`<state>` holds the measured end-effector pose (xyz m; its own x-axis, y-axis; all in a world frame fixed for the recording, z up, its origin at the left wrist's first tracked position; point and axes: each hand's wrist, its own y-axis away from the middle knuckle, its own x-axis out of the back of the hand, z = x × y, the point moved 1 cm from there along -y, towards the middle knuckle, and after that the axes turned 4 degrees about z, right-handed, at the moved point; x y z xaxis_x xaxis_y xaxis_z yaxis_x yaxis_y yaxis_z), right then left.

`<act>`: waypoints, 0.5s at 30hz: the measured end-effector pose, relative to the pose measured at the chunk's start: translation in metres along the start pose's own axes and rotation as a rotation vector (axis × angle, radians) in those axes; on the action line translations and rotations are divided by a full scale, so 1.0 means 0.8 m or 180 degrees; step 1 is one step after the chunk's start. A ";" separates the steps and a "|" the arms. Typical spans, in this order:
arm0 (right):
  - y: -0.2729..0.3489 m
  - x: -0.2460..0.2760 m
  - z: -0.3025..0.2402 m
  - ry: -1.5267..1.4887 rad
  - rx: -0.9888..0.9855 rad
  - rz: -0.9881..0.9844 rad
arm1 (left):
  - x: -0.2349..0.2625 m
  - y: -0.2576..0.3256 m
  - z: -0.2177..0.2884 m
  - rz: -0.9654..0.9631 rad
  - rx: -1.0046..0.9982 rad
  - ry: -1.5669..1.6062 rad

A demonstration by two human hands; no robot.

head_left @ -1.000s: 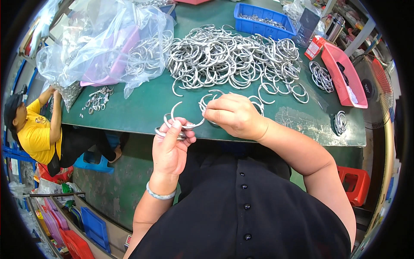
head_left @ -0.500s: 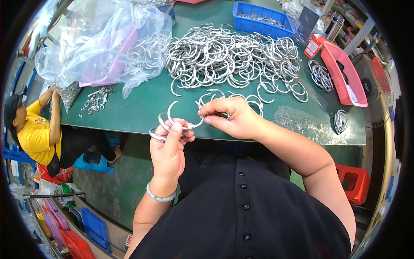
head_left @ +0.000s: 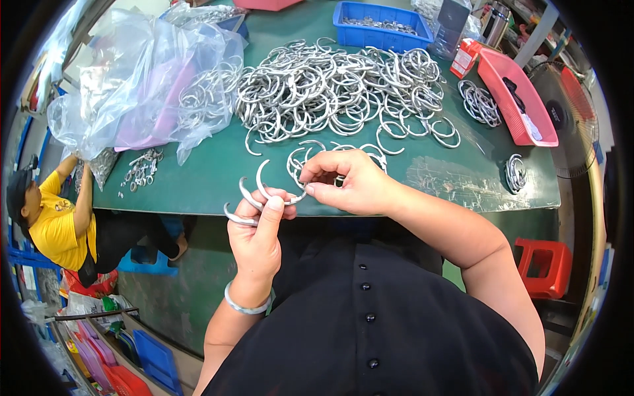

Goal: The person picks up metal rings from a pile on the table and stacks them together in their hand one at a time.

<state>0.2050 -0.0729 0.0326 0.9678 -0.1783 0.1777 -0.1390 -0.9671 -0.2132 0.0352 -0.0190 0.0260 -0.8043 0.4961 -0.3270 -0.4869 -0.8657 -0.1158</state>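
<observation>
I see the left hand (head_left: 257, 231) grasping several open metal rings (head_left: 258, 177) over the table's (head_left: 198, 185) near edge; the right hand (head_left: 350, 181) pinches one ring's end, its curled fingers probably hiding detail. Open tabletop stretches rightward to a ring bundle (head_left: 515, 173).

desk (head_left: 211, 185) was green, scuffed right | heap of open metal rings (head_left: 337, 92) lay mid-surface | blue bin (head_left: 376, 37) stood behind | pink basket (head_left: 500, 92), two ring bundles (head_left: 481, 105) sat right
</observation>
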 end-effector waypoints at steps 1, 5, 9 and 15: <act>0.000 0.001 0.000 0.0013 -0.0014 0.0043 | -0.002 -0.002 0.000 -0.0019 -0.0001 -0.0011; 0.004 0.010 0.003 0.0022 -0.0119 0.0112 | -0.011 -0.008 -0.001 -0.0088 0.0075 -0.0070; 0.009 0.022 0.010 -0.0185 -0.0209 0.0096 | -0.021 -0.011 -0.001 -0.0130 0.0323 0.0034; 0.033 0.041 0.014 -0.0570 -0.0532 0.0149 | -0.038 -0.011 -0.008 -0.0129 0.0739 0.0227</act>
<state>0.2351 -0.1023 0.0218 0.9792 -0.2030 -0.0050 -0.2029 -0.9778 -0.0527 0.0657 -0.0271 0.0310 -0.7605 0.5170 -0.3928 -0.5901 -0.8027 0.0859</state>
